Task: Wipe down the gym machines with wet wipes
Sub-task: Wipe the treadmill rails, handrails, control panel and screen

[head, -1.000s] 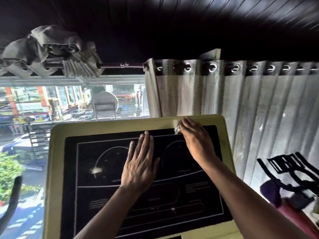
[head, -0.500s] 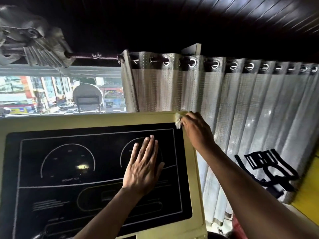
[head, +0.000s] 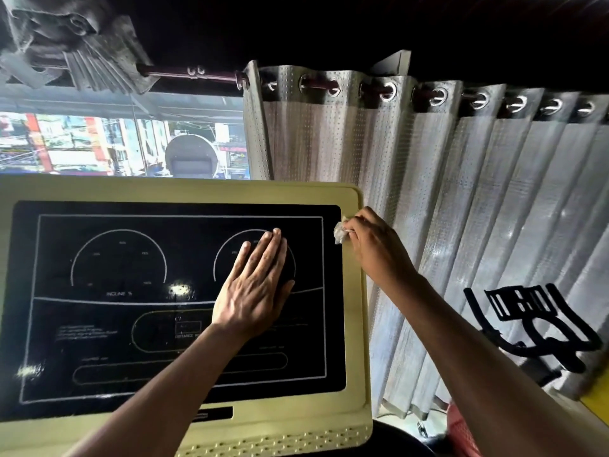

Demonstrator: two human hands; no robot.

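The right hand (head: 375,247), pinching the wet wipe (head: 340,233), had rounded the console's (head: 353,291) top corner onto its right edge while the flat, open left hand (head: 255,291) steadied the screen, so the frame was likely nearly done.

curtain (head: 461,225) crowds console (head: 354,324) right edge | left hand (head: 253,291) covers screen

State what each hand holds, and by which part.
Right hand pinches a crumpled wet wipe at its bunched end, on the console's right frame. Left hand holds nothing, flat on the screen.
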